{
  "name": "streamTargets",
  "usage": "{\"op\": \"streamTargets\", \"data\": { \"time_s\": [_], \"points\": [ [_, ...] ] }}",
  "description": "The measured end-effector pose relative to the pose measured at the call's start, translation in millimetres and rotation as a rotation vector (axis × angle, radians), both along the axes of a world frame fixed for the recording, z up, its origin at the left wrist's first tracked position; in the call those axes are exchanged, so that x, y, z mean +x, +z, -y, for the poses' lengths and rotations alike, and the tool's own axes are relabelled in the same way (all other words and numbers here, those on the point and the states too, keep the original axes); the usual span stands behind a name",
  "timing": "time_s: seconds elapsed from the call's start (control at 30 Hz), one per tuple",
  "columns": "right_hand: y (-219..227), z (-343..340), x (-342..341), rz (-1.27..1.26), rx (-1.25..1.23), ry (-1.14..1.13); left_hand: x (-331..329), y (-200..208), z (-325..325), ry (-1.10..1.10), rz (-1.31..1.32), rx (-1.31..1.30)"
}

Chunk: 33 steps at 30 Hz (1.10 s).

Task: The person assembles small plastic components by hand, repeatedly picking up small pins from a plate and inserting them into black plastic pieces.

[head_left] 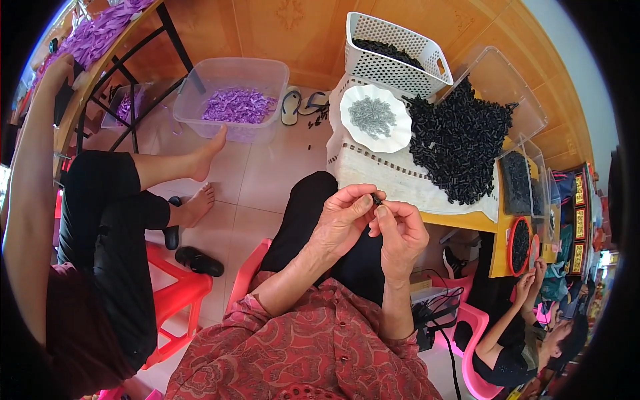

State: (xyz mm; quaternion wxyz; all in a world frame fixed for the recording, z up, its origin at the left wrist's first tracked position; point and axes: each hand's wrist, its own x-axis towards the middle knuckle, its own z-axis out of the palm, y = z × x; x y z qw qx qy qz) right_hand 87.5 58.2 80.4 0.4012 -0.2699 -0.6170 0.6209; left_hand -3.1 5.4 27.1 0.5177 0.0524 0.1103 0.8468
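A small black piece (377,199) is pinched between the thumb and fingers of my left hand (343,220), above my lap. My right hand (402,237) closes its thumb and forefinger right beside that piece. Whatever its fingertips hold is too small to make out. Just beyond my hands, a white scalloped plate (351,128) carries a heap of small clear pieces (373,117). To its right, a large pile of short black tubular pieces (460,137) spreads over the cloth-covered table.
A white perforated basket (400,65) with black pieces stands behind the plate. Clear bins (523,90) and a red bowl (512,250) line the right. On the floor at left stands a clear tub (270,70) with purple strips. People sit on both sides, one by a red stool (177,293).
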Motion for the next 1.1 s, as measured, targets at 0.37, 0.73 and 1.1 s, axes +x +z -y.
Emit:
{"op": "streamTargets", "data": {
  "time_s": [0.37,0.73,1.1],
  "points": [
    [-0.4,4.2,-1.9,0.033,0.024,0.001,0.6,5.2,2.6,0.034,-0.018,-0.070],
    [-1.7,4.0,-1.6,0.042,-0.020,-0.041,0.4,4.7,2.9,0.013,0.012,-0.064],
    [0.2,5.5,-4.2,0.082,0.015,-0.098,1.9,4.5,0.8,0.101,-0.138,-0.137]
  ]
}}
